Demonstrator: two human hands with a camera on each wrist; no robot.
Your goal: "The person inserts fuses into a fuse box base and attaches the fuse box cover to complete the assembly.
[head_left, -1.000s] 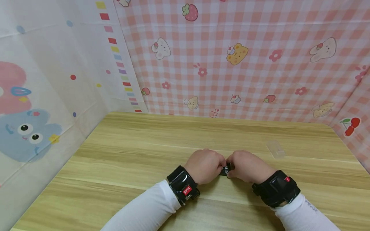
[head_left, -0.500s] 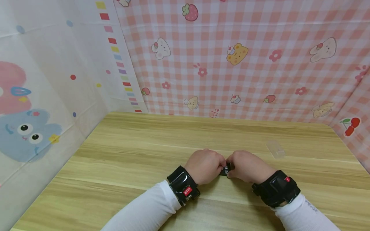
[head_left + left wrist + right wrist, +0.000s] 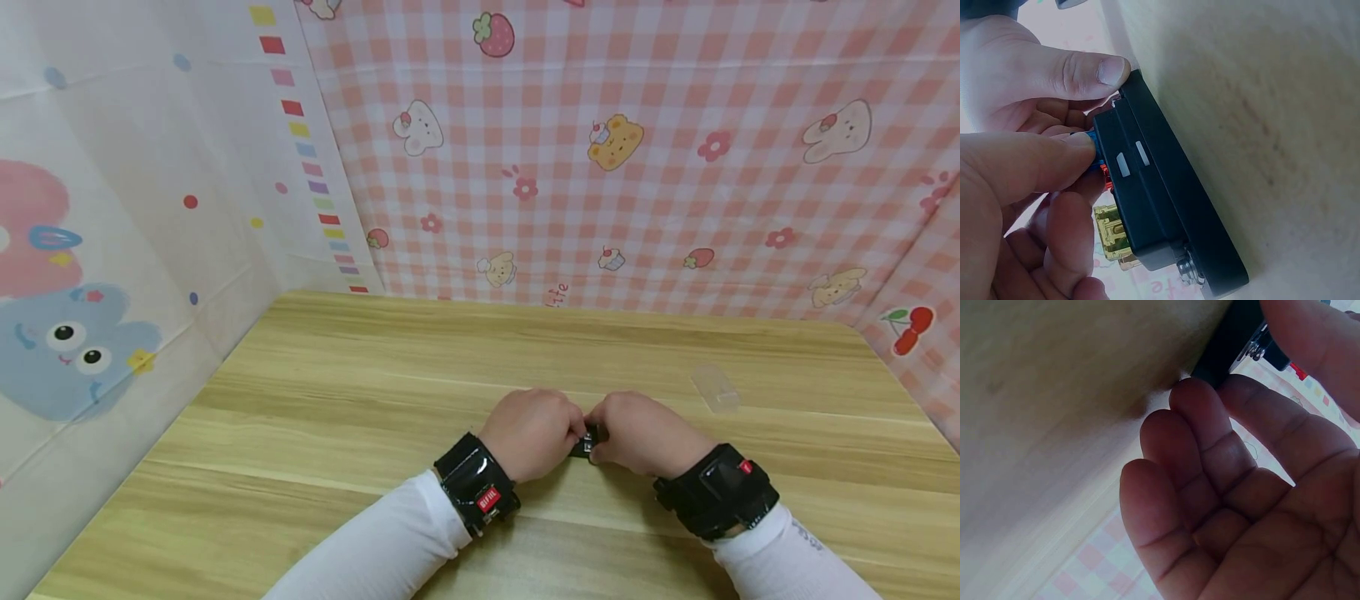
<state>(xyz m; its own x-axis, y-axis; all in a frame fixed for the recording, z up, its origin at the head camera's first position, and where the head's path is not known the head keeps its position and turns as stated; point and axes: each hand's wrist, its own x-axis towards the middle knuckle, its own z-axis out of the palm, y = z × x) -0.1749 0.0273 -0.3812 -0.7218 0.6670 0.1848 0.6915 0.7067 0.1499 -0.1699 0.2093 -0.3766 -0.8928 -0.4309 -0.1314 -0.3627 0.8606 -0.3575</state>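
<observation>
1. Left hand (image 3: 532,435): thumb and finger closed in a pinch, gap nearly nil, on a small blue piece (image 3: 1097,161). Other left fingers bent beneath.
2. Right hand (image 3: 647,432): thumb and index finger set a block's thickness apart, holding the end of a black block (image 3: 1147,181). Remaining 3 right fingers side by side, loosely bent, low over the bench (image 3: 337,367).
3. Black block: between the 2 hands, base side toward the bench; contact along its full length cannot be told. Side wall carries 2 pale marks (image 3: 1123,164), just beside the left fingertips.
4. Red piece (image 3: 1107,177): on the block, next to the blue piece, just beside the left fingers.
5. Translucent yellow piece (image 3: 1111,231): on the block, farther along from the pinch. Tan piece (image 3: 1129,261) partly hidden behind it.
6. Metal screw (image 3: 1189,269): at the block's end away from the right thumb.
7. Clear plastic piece (image 3: 716,389): on the bench, beyond the right fingers and to their right, well apart.
8. Checked cloth (image 3: 652,200): upright, beyond both hands' fingers, behind the bench.
</observation>
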